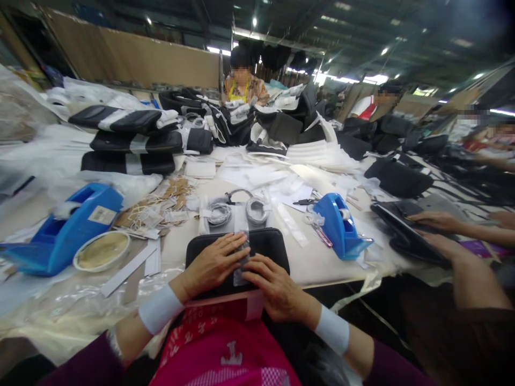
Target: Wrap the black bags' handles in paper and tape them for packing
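Note:
A black zipped pouch [270,244] lies at the near table edge in front of me. My left hand [213,262] rests flat on its left half, fingers stretched toward the middle. My right hand [273,284] lies on its lower right part, fingers pointing left. Between the fingertips of both hands is a small clear plastic strip or bag [241,262] pressed against the pouch. Both wrists wear white cuffs. A pink apron [225,343] covers my lap below the pouch.
Blue tape dispensers stand at left [60,228] and right [338,225]. A tape roll [102,251], coiled cables [237,209], tags and white papers litter the table. Black-and-white cases [132,142] pile behind. A co-worker's hands [438,230] handle a black case at right; other people sit farther back.

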`<state>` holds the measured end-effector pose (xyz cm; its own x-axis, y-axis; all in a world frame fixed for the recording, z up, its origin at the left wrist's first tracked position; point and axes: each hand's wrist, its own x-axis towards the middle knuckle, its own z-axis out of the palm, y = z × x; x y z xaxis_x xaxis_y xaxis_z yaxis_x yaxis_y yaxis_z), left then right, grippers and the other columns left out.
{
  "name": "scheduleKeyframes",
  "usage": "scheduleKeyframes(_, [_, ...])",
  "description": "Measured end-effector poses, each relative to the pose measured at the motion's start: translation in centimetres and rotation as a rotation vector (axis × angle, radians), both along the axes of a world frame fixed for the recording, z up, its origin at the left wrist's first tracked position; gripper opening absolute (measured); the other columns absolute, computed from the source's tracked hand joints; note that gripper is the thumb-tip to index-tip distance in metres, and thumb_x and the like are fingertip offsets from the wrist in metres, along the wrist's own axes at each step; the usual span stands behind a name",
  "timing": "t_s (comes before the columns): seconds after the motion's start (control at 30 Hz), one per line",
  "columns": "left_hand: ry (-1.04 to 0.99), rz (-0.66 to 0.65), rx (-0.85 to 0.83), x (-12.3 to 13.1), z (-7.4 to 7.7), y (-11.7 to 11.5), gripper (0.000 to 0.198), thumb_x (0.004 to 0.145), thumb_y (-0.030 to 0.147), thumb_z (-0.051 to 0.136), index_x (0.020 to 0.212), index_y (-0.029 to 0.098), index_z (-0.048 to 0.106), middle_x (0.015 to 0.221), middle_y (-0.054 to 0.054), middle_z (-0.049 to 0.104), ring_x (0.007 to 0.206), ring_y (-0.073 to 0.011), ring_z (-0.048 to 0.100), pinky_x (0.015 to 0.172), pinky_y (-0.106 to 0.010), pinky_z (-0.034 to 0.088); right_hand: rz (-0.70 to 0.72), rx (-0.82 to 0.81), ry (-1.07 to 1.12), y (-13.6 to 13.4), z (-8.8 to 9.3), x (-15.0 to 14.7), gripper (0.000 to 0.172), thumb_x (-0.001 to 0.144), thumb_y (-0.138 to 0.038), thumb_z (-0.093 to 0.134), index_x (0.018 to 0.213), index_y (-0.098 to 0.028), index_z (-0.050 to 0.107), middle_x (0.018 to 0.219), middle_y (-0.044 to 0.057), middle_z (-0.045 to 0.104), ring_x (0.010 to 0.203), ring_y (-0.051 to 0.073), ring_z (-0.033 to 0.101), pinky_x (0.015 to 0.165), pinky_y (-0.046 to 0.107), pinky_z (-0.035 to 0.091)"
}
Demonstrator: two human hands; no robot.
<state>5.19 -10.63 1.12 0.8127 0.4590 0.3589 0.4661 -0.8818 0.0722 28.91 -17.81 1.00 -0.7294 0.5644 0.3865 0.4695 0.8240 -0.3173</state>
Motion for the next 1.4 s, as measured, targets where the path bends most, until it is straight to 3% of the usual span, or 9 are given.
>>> scheduleKeyframes(0.07, [0.001, 0.001, -0.005, -0.1, 0.1, -0.1, 0.041, 0.095, 0.030, 0.050, 0.135, 0.022, 0.050, 0.150, -0.011, 0.040, 0.142, -0.0256, 0.031, 0.114, -0.048, 0.036, -0.099, 0.049, -0.009, -2.3, -1.9, 0.9, 0.072, 0.066, -0.003, 0.046, 0.137, -0.013, 0.040, 0.143, 0.015, 0.039, 0.137, 0.029, 0.029, 0.114, 0.053, 0.030])
scheduleKeyframes(0.17, [-0.019, -0.005, -0.020, -0.1, -0.1, -0.1, 0.043, 0.094, 0.032, 0.052, 0.136, 0.022, 0.050, 0.149, -0.012, 0.041, 0.141, -0.0259, 0.032, 0.114, -0.048, 0.036, -0.249, 0.235, -0.024, -4.5, -5.9, 1.6, 0.063, 0.075, 0.004, 0.048, 0.132, -0.023, 0.045, 0.152, 0.014, 0.027, 0.141, 0.032, 0.026, 0.110, 0.056, 0.031])
scheduleKeyframes(0.27, [-0.055, -0.020, -0.033, -0.2, -0.4, 0.0, 0.044, 0.094, 0.032, 0.052, 0.137, 0.023, 0.050, 0.149, -0.012, 0.041, 0.141, -0.0264, 0.033, 0.114, -0.049, 0.035, -0.350, 0.418, 0.025, -4.8, -9.0, 1.0, 0.053, 0.079, 0.007, 0.052, 0.120, -0.027, 0.053, 0.153, 0.011, 0.029, 0.140, 0.030, 0.030, 0.110, 0.056, 0.029])
scheduleKeyframes(0.33, [-0.061, -0.025, -0.043, -0.2, -0.5, 0.0, 0.044, 0.094, 0.032, 0.052, 0.137, 0.024, 0.049, 0.149, -0.012, 0.041, 0.141, -0.0266, 0.033, 0.114, -0.049, 0.034, -0.410, 0.452, 0.101, -4.5, -9.5, 0.0, 0.046, 0.080, 0.007, 0.054, 0.112, -0.026, 0.057, 0.149, 0.010, 0.036, 0.137, 0.029, 0.035, 0.109, 0.056, 0.030])
scheduleKeyframes(0.47, [-0.061, -0.029, -0.053, -0.2, -0.3, -0.1, 0.044, 0.094, 0.031, 0.053, 0.137, 0.024, 0.049, 0.150, -0.011, 0.039, 0.141, -0.0260, 0.032, 0.115, -0.049, 0.033, -0.380, 0.376, 0.265, -5.1, -7.4, -1.7, 0.026, 0.089, -0.001, 0.050, 0.103, -0.019, 0.062, 0.127, 0.012, 0.058, 0.124, 0.024, 0.049, 0.099, 0.047, 0.046])
scheduleKeyframes(0.6, [-0.073, -0.027, -0.076, -0.3, -0.1, -0.4, 0.058, 0.090, 0.034, 0.059, 0.143, 0.020, 0.040, 0.150, -0.013, 0.040, 0.141, -0.0259, 0.032, 0.115, -0.048, 0.032, -0.258, 0.293, 0.319, -6.4, -5.0, -2.3, 0.021, 0.092, -0.006, 0.050, 0.104, -0.016, 0.064, 0.099, 0.009, 0.068, 0.105, 0.021, 0.059, 0.087, 0.039, 0.053])
scheduleKeyframes(1.17, [-0.049, 0.008, -0.088, -0.3, -0.4, 0.0, 0.061, 0.088, 0.039, 0.060, 0.142, 0.018, 0.042, 0.152, -0.014, 0.036, 0.142, -0.0278, 0.031, 0.116, -0.047, 0.031, -0.228, 0.240, 0.361, -8.4, -4.2, -5.6, 0.022, 0.090, -0.009, 0.044, 0.094, -0.014, 0.065, 0.086, 0.008, 0.071, 0.087, 0.020, 0.065, 0.071, 0.031, 0.049])
scheduleKeyframes(1.3, [-0.042, 0.003, -0.088, -0.3, -0.3, 0.0, 0.061, 0.089, 0.040, 0.059, 0.142, 0.017, 0.041, 0.152, -0.014, 0.035, 0.142, -0.0276, 0.029, 0.117, -0.046, 0.029, -0.197, 0.159, 0.336, -7.9, -2.2, -5.3, 0.022, 0.090, -0.009, 0.044, 0.093, -0.015, 0.066, 0.084, 0.007, 0.070, 0.084, 0.019, 0.064, 0.071, 0.031, 0.048])
scheduleKeyframes(1.4, [-0.037, 0.011, -0.086, -0.2, -0.3, -0.2, 0.060, 0.090, 0.041, 0.057, 0.142, 0.016, 0.041, 0.153, -0.014, 0.034, 0.143, -0.0277, 0.028, 0.117, -0.046, 0.028, -0.224, 0.047, 0.366, -5.6, 0.2, -5.0, 0.023, 0.091, -0.007, 0.047, 0.091, -0.018, 0.067, 0.083, 0.004, 0.068, 0.077, 0.015, 0.061, 0.069, 0.028, 0.047])
